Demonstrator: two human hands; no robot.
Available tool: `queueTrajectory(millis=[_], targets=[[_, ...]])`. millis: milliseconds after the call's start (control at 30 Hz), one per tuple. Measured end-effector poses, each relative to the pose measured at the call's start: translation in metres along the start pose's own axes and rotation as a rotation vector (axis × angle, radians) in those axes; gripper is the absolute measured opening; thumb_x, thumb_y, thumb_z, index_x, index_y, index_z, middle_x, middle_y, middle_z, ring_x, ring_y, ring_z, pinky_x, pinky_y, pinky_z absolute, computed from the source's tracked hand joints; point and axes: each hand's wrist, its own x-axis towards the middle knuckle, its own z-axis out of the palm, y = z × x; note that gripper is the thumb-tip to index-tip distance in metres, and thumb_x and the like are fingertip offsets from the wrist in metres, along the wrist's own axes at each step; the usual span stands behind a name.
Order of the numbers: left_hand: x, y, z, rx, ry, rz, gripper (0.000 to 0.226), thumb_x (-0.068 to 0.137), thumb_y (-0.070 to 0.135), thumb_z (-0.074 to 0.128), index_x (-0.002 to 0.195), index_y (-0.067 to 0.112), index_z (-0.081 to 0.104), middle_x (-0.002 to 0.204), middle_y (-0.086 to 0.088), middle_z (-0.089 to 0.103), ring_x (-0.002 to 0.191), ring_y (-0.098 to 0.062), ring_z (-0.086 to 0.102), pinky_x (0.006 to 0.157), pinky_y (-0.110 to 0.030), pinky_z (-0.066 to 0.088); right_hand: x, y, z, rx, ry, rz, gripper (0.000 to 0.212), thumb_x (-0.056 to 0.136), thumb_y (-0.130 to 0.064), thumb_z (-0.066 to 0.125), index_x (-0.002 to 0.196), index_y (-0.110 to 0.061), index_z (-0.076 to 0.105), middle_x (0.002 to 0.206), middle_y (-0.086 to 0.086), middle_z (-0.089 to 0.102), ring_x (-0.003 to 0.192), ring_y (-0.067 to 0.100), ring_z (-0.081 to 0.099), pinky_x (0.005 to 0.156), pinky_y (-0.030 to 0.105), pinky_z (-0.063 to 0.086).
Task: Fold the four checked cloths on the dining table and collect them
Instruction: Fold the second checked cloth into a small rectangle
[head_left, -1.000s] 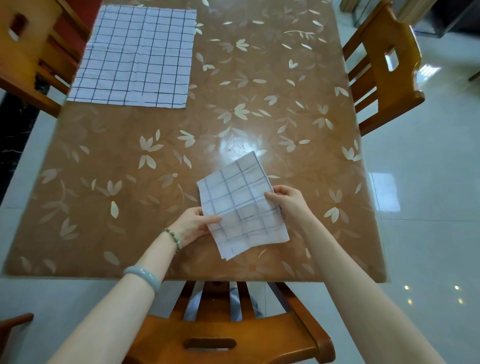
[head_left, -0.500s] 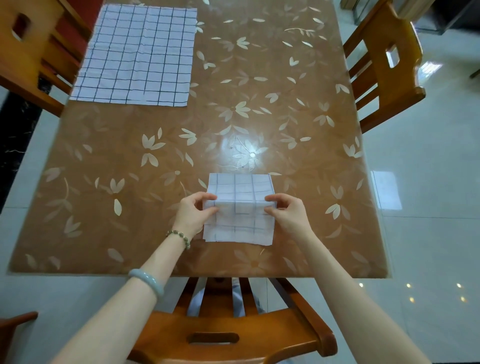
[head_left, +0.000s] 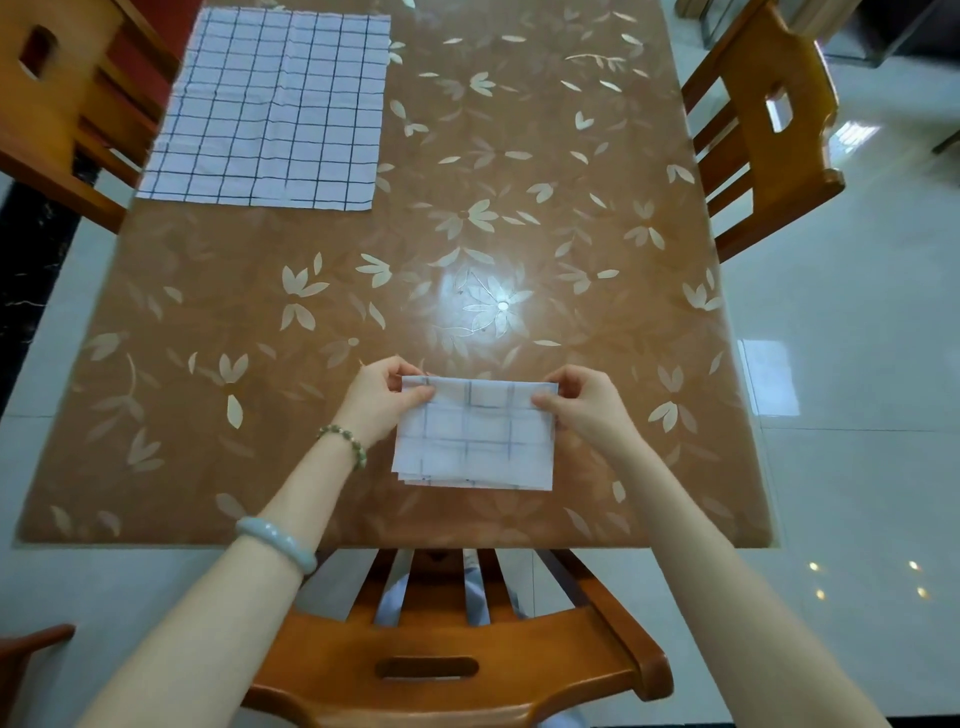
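Its far corners hidden under fingers, the folded cloth (head_left: 475, 441), a soft, layered white rectangle with faint checks, lies by the glossy table's (head_left: 208, 415) near edge, long axis left to right, the left hand (head_left: 382, 397) and right hand (head_left: 587, 402) each pinching a far corner, while a spread cloth (head_left: 270, 104) lies far left, its top cut off.

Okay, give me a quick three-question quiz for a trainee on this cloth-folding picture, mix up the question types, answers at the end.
1. True or false: the left hand and the right hand both pinch the folded cloth at its far corners.
2. Where does the unfolded cloth lie? A) at the table's far left corner B) on a chair seat C) on the floor
3. How many checked cloths are in view?

Key: 1 true; 2 A; 3 two.
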Motion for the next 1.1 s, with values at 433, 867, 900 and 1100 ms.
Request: queueTrajectory(millis=[433,867,900,1100], targets=[[-0.002,-0.069,0.061,1.003,0.07,0.596,0.057,0.095,0.036,0.03,0.143,0.005,0.034,0.149,-0.012,0.038,0.138,-0.026,0.034,0.114,-0.041,0.022,0.004,0.057,0.07,-0.685,0.349,-0.456,0.039,0.082,-0.02,0.046,0.114,-0.005,0.063,0.123,0.02,0.057,0.117,0.037,0.051,0.1,0.045,0.038],[-0.018,-0.088,0.076,1.062,-0.148,0.711,0.074,0.09,0.057,0.03,0.145,0.007,0.032,0.149,-0.012,0.038,0.138,-0.026,0.036,0.111,-0.045,0.019,-0.033,0.053,0.047,-0.043,0.292,0.132,0.016,0.091,-0.018,0.057,0.105,-0.012,0.062,0.103,0.002,0.06,0.099,0.02,0.057,0.085,0.03,0.047],[-0.019,-0.089,0.08,1.058,-0.149,0.712,0.072,0.091,0.057,0.03,0.145,0.009,0.03,0.149,-0.012,0.039,0.137,-0.026,0.038,0.11,-0.045,0.021,-0.036,0.052,0.039,0.015,0.241,0.252,0.012,0.089,-0.022,0.06,0.095,-0.013,0.065,0.091,0.001,0.065,0.087,0.02,0.062,0.075,0.032,0.052],[-0.022,-0.095,0.088,1.069,-0.123,0.691,0.071,0.09,0.056,0.028,0.145,0.012,0.027,0.148,-0.01,0.041,0.136,-0.025,0.039,0.111,-0.046,0.034,-0.045,0.047,0.033,-0.007,-0.029,0.41,0.014,0.084,-0.026,0.071,0.077,-0.015,0.069,0.071,0.004,0.07,0.058,0.013,0.063,0.059,0.026,0.055]])
